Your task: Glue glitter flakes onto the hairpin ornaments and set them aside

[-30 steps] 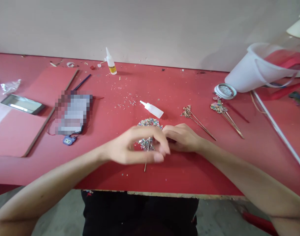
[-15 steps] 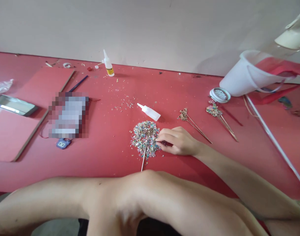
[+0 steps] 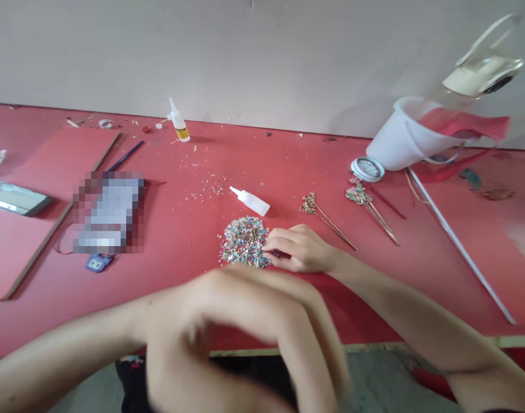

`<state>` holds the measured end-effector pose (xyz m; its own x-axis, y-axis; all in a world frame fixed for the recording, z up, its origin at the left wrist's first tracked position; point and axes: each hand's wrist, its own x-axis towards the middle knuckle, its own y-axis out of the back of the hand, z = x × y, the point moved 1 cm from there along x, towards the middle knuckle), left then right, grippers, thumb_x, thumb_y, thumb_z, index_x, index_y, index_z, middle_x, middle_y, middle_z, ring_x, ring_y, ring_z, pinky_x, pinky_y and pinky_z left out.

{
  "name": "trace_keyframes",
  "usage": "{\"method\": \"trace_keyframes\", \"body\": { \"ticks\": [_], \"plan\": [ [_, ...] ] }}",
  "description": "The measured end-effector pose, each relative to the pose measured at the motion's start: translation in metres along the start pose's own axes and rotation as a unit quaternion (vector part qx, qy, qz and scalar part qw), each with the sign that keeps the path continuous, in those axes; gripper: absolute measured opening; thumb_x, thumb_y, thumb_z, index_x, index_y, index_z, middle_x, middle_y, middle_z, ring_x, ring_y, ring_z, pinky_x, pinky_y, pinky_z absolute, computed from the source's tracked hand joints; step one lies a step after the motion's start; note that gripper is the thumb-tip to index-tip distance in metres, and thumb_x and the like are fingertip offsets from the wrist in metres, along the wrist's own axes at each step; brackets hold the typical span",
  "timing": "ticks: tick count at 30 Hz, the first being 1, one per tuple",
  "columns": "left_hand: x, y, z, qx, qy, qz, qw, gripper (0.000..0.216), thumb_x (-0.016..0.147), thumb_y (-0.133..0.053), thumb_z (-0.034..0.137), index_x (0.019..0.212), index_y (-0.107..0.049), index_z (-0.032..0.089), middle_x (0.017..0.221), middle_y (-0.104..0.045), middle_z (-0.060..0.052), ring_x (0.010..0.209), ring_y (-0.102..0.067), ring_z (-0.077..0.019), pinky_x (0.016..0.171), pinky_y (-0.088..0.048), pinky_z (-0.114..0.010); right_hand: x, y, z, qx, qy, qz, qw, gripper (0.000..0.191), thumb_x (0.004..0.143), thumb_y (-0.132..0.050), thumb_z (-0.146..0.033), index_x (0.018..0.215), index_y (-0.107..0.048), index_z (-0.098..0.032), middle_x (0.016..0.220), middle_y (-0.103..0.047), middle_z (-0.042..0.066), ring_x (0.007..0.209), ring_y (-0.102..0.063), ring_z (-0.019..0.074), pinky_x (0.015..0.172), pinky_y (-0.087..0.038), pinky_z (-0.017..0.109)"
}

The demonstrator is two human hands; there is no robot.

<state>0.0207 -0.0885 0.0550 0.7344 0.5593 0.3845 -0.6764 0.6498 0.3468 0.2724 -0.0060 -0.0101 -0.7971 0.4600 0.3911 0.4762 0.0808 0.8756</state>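
One hairpin (image 3: 250, 241), stem (image 3: 247, 254) pointing toward viewer, left hand (image 3: 257, 304), right hand (image 3: 303, 248), both grips unclear

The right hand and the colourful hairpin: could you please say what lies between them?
In the head view, a gold hairpin lies between the right hand and the colourful hairpin.

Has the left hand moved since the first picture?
Yes. Judged against the lying bottle, the left hand has drawn back toward the camera, farther from the bottle in view.
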Motion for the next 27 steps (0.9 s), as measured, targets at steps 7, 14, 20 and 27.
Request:
{"method": "trace_keyframes", "body": {
  "ticks": [7,14,20,27],
  "plan": [
    [0.061,0.047,-0.064,0.050,0.144,0.102,0.983,0.013,0.091,-0.057,0.026,0.086,-0.063,0.016,0.083,-0.065,-0.003,0.077,-0.060,-0.0121,0.072,-0.049,-0.026,0.001,-0.001,0.000,-0.020,0.020,0.037,0.999,0.009,0.093,-0.055,-0.027,0.092,-0.059,-0.019,0.082,-0.065,0.000,0.062,-0.055,0.0081,0.053,-0.038,0.022],
    [0.032,0.068,-0.107,0.209,0.148,0.101,0.961,0.014,0.092,-0.056,0.029,0.091,-0.064,0.017,0.087,-0.066,-0.001,0.079,-0.060,-0.0104,0.074,-0.047,-0.024,0.003,0.000,-0.001,-0.011,0.008,0.034,0.999,0.009,0.092,-0.055,-0.025,0.092,-0.059,-0.017,0.078,-0.063,0.000,0.062,-0.053,0.0075,0.054,-0.040,0.021],
    [0.034,0.066,-0.110,0.267,0.107,0.076,0.955,0.015,0.094,-0.054,0.029,0.091,-0.065,0.018,0.087,-0.067,-0.002,0.079,-0.060,-0.0110,0.075,-0.047,-0.025,0.001,-0.001,0.000,-0.001,-0.013,0.042,0.999,0.009,0.093,-0.054,-0.026,0.093,-0.060,-0.018,0.083,-0.065,0.001,0.066,-0.057,0.0077,0.057,-0.042,0.021],
    [0.033,0.064,-0.117,0.254,0.054,0.055,0.964,0.011,0.091,-0.059,0.026,0.086,-0.066,0.018,0.081,-0.067,-0.002,0.077,-0.059,-0.0113,0.072,-0.048,-0.025,0.000,-0.002,0.002,0.007,-0.026,0.041,0.999,0.011,0.093,-0.056,-0.027,0.094,-0.061,-0.018,0.084,-0.067,0.002,0.068,-0.060,0.0090,0.058,-0.044,0.022]
  ]
}}
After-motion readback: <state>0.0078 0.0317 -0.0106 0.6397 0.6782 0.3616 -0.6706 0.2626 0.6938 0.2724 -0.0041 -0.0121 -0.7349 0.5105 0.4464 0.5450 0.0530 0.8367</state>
